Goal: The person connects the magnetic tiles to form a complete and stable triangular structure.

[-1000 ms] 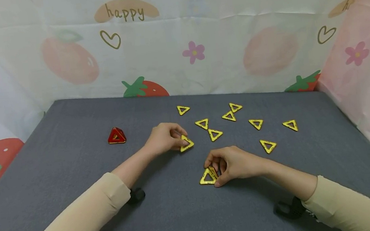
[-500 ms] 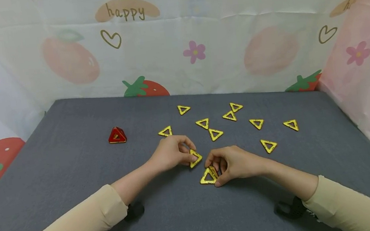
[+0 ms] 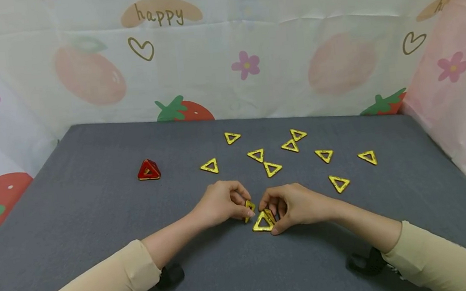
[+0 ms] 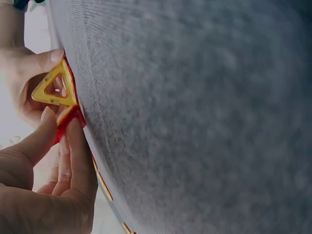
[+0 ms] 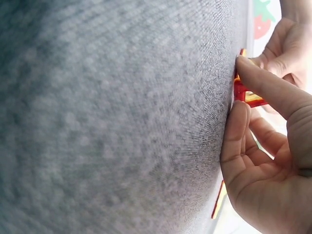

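My left hand (image 3: 222, 206) pinches a yellow triangular magnetic tile (image 3: 249, 204) with red edges, tilted up on its side. Just right of it, my right hand (image 3: 296, 205) grips a set of joined yellow triangular tiles (image 3: 263, 229) standing on the dark cloth. One tile there faces the head camera and another leans behind it, partly hidden by the fingers. In the left wrist view, the tile between my left fingers (image 4: 70, 119) overlaps the lower corner of the yellow face (image 4: 48, 99). My right thumb and fingers press the set from its right side.
Several loose yellow triangles lie flat beyond my hands, among them a near-left tile (image 3: 216, 165) and a near-right tile (image 3: 341, 188). A small red pyramid (image 3: 148, 164) stands at the left. A printed curtain (image 3: 278, 93) borders the grey tabletop (image 3: 95, 212).
My left hand has moved right and toward me, bringing its tile beside the joined set and turning it more edge-on. A loose triangle behind it has come into view. My right hand stays put.
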Demonstrator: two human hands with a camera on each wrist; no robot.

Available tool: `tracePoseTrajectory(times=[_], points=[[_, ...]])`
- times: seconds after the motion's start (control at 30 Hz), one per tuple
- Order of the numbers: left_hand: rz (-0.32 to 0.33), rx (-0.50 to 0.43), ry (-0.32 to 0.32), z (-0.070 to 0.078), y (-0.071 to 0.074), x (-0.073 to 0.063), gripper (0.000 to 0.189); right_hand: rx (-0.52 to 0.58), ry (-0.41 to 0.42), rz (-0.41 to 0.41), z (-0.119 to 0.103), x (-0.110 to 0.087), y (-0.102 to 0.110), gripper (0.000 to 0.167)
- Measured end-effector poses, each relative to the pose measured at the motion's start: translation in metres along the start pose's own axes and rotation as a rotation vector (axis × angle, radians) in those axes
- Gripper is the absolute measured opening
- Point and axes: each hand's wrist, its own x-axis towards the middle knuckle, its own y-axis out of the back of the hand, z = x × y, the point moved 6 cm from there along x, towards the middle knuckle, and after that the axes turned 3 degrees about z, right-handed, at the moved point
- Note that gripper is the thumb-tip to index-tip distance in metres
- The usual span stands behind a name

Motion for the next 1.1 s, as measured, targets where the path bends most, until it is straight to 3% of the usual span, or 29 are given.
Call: tracePoseTrajectory(times=[0.63,0.9,1.1], points=[[-0.028,-0.012,-0.075,0.007,-0.011,-0.007,0.021,-0.026,0.023,0.007,0.0,-0.001,0.0,0.042],[-0.024,0.026,-0.125,0.008,-0.012,-0.007,0.022,-0.025,0.012,0.01,0.001,0.0,0.0,0.047],[-0.038,0.013,-0.127,0.008,-0.013,-0.007,0.025,-0.022,0.007,0.016,0.001,0.0,0.001,0.048]])
